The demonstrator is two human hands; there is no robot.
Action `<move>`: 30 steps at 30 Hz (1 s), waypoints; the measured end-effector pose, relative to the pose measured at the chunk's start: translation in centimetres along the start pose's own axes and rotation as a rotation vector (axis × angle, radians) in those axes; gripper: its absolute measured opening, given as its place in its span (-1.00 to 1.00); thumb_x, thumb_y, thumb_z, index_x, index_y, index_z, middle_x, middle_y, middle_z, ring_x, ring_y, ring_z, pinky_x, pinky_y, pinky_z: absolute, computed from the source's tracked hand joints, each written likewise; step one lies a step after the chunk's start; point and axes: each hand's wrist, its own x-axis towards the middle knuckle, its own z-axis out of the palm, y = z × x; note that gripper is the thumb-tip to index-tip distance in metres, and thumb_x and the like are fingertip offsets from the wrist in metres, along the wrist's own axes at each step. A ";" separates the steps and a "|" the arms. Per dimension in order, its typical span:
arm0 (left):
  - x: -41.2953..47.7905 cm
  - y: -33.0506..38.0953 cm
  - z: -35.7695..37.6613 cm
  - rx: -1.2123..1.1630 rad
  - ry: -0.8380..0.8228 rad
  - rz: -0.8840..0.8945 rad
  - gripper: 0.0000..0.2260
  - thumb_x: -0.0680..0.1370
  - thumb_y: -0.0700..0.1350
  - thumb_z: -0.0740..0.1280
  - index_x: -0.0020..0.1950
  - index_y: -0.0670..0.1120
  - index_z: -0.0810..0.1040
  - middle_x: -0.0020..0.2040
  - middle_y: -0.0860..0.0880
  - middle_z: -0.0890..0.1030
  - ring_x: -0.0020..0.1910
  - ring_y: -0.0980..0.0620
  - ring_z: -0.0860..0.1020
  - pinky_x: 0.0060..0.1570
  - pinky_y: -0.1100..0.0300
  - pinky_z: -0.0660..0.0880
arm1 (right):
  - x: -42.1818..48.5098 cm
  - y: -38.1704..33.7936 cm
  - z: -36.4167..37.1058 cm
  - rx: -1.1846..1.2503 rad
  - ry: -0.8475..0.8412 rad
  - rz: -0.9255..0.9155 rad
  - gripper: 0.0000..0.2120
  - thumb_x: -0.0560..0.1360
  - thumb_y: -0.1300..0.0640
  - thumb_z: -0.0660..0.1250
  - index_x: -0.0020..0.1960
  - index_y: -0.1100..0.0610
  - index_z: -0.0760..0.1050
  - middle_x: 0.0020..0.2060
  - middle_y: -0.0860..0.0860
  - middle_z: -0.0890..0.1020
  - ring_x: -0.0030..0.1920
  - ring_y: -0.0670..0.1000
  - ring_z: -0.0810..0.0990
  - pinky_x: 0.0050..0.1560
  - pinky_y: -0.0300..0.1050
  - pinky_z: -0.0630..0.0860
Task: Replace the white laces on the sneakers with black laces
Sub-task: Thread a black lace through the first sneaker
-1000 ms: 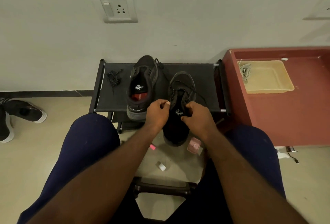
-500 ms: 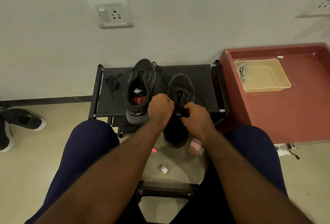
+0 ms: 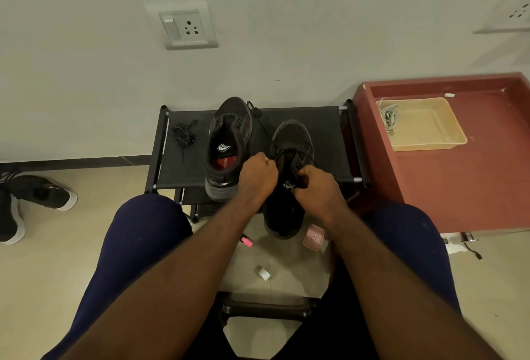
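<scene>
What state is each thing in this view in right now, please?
Nearer black fabric sneaker: partly threaded with a black lace, heel past the front edge of the black fabric rack.
Left hand: grips that lace.
Right hand: pinches that lace.
Farther black fabric sneaker: upright on the rack.
Spare black lace bundle: loose on the rack.
Pale laces: coiled in the beige plastic tray.
</scene>
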 end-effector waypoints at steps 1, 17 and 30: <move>-0.6 0.1 -0.4 -0.038 0.001 0.022 -0.80 0.63 -0.14 0.16 -0.01 -0.21 0.52 -0.05 -0.14 0.59 -0.11 -0.05 0.51 -0.12 0.09 0.43 | 0.1 0.0 -0.1 0.008 0.008 0.002 -0.71 0.45 0.17 0.45 0.16 0.07 0.57 0.04 0.03 0.66 0.05 0.07 0.63 0.10 0.00 0.60; -0.7 -1.3 -1.2 -0.112 0.031 0.042 -0.82 0.64 -0.18 0.23 0.08 -0.18 0.61 -0.01 -0.13 0.65 0.01 -0.08 0.58 0.04 0.09 0.49 | 0.9 0.0 -0.5 0.015 0.020 -0.021 -0.87 0.50 0.15 0.40 0.01 -0.01 0.50 -0.07 -0.03 0.60 -0.04 0.01 0.58 -0.09 -0.14 0.47; -1.1 -0.5 -3.4 -0.320 -0.144 0.215 -0.82 0.65 -0.16 0.25 -0.04 -0.13 0.63 0.10 0.04 0.54 0.09 0.17 0.51 0.06 0.34 0.44 | 1.1 -0.2 -0.3 -0.016 -0.010 -0.025 -0.87 0.48 0.11 0.43 -0.02 -0.03 0.50 -0.09 -0.04 0.62 -0.05 0.01 0.61 -0.03 -0.03 0.60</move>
